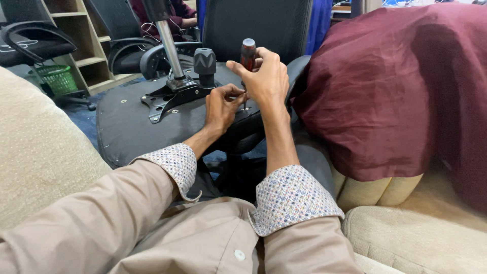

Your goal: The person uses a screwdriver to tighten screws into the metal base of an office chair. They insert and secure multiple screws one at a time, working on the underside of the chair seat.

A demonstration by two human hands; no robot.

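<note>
An overturned office chair seat (132, 127) lies in front of me with its dark underside up. A black metal mechanism plate (172, 96) with a chrome gas cylinder (170, 48) and a black knob (205, 63) is bolted to it. My right hand (264, 76) grips a screwdriver (248, 53) with a dark red and black handle, held upright with its tip down on the seat underside. My left hand (222, 106) pinches its fingertips around the screwdriver's tip, at a screw that I cannot see clearly.
A maroon cloth (395, 86) covers a bulky beige sofa (416, 228) at right. A beige cushion (35, 152) sits at left. Behind stand black office chairs (30, 40), a green basket (57, 77), wooden shelves (81, 35), and another person's arm (177, 15).
</note>
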